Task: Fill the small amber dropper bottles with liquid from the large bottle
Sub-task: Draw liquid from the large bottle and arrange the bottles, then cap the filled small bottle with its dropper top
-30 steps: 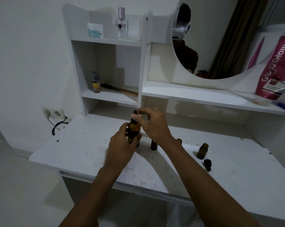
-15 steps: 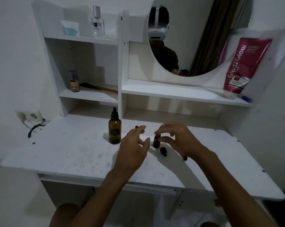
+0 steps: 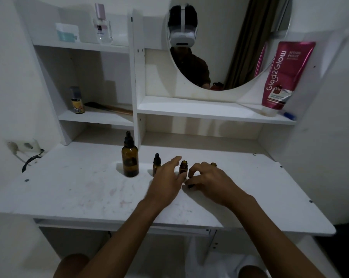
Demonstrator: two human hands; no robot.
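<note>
The large amber bottle stands upright on the white desk with its black dropper cap on. To its right is a small amber bottle that is capped, then a small open amber bottle. The rim of a third small bottle peeks out behind my right hand. My left hand lies flat with fingers apart between the capped and the open small bottle, holding nothing. My right hand curls its fingertips around a black dropper cap lying on the desk.
White shelves rise behind the desk, with a round mirror, a pink tube, a perfume bottle, a small spray can and a wooden-handled tool. A wall socket with a black cable is at the left.
A second ago both hands were on the large bottle, at its cap. They have let go of it and moved right to the small bottles, and my right hand has closed on the loose cap.
</note>
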